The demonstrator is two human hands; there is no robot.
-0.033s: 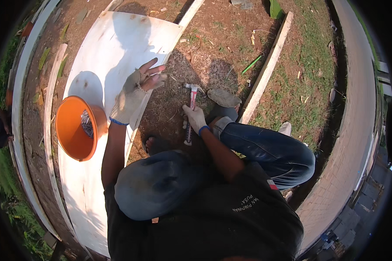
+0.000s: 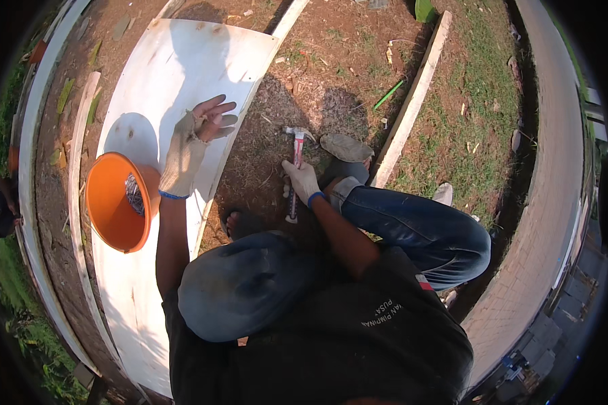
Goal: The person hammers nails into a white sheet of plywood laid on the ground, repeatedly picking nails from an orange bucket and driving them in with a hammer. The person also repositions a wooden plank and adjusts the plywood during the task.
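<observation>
My left hand [image 2: 188,150], in a pale work glove with bare fingertips, hovers over a white board [image 2: 142,74]. Its fingers are stretched apart and I see nothing in them. Beside it on the board, an orange bucket [image 2: 107,219] leans with its mouth towards me, and a bunch of nails [image 2: 134,194] lies inside. My right hand [image 2: 303,181], gloved too, is wrapped round the handle of a claw hammer [image 2: 298,148]. The hammer's head points away from me, above bare soil between my feet.
A long timber [image 2: 415,101] lies on the grass to the right, with a green stick [image 2: 388,94] by it. Farther right run a ditch [image 2: 523,128] and a paved path [image 2: 554,155]. Another timber [image 2: 79,148] lies left of the board. A person [image 2: 3,202] shows at the far left edge.
My left hand has shifted a little left, farther over the board, its fingers still spread. My right hand keeps its hold on the hammer in nearly the same place.
</observation>
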